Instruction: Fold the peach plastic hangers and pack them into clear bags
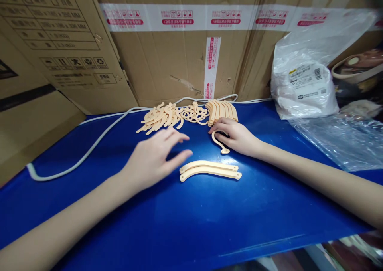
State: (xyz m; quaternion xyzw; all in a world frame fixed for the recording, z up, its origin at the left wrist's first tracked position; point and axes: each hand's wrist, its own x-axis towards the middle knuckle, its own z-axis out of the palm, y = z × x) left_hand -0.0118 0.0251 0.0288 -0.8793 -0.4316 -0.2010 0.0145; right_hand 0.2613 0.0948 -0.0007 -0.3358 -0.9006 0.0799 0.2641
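Two cream curved plastic bars (209, 170) lie side by side on the blue table top (191, 223). My left hand (154, 157) hovers just left of them, fingers spread and empty, thumb near the bars' left ends. My right hand (236, 136) rests on the table behind the bars, fingers curled over a cream hook piece (220, 143) whose tail sticks out below the palm. Behind both hands lie a loose pile of cream strips (160, 119), a tangle of cream hooks (194, 113) and a neat stack of curved bars (223, 110).
Large cardboard boxes (179, 59) wall the back and left. A white cable (89, 149) runs across the table's left and back. A white plastic bag with labels (305, 83) and clear plastic sheeting (338, 139) sit at the right.
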